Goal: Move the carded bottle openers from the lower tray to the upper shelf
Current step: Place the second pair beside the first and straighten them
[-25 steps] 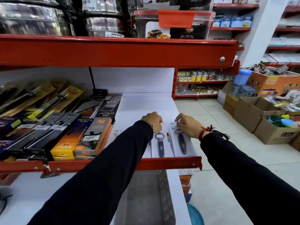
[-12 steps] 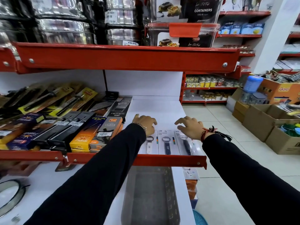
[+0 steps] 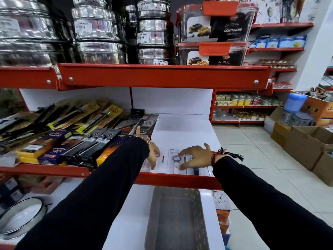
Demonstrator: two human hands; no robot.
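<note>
Three carded bottle openers [image 3: 175, 162] lie flat on the upper shelf [image 3: 180, 179]; lower tray [image 3: 175, 219] looks empty, so task seems nearly done. Left hand [image 3: 153, 154] and right hand [image 3: 195, 156]: grip open, fingers spread on cards, holding nothing.

The shelf [image 3: 180, 134] has a smooth, matt white board and a glossy red painted metal front lip. The bottle openers [image 3: 175, 162] lie on white paper cards under clear glossy plastic; one has a shiny metal head and a white plastic-looking handle. The tray [image 3: 202, 222] below looks like dull grey mesh. The pots [image 3: 153, 33] above are mirror-bright polished steel. The containers [image 3: 216, 24] are clear plastic with red clips. The sleeves [image 3: 100, 195] are matt black cloth.
</note>
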